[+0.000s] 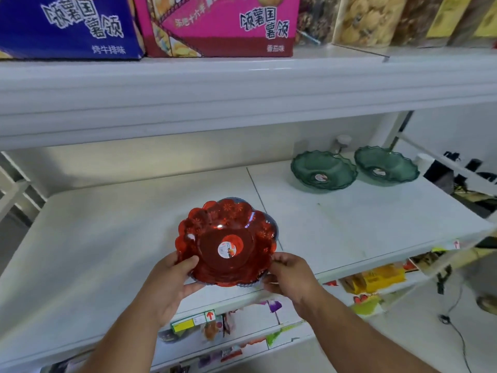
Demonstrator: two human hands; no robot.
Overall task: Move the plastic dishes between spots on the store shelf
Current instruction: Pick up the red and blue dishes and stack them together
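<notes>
A red translucent plastic dish (226,243) with a scalloped rim and a round sticker in its middle is held over the front of the white shelf (107,238). A bluish dish rim (271,220) peeks out beneath it, nested under the red one. My left hand (172,281) grips the dish's left rim, thumb on top. My right hand (290,275) pinches the right rim. Two green translucent dishes (322,172) (386,165) stand side by side at the shelf's back right.
Above, an upper shelf (242,84) carries a blue snack box (67,25), a pink snack box (220,25) and clear packs of biscuits (368,20). Lower shelves hold snack packets (376,278). Cables lie on the floor at right.
</notes>
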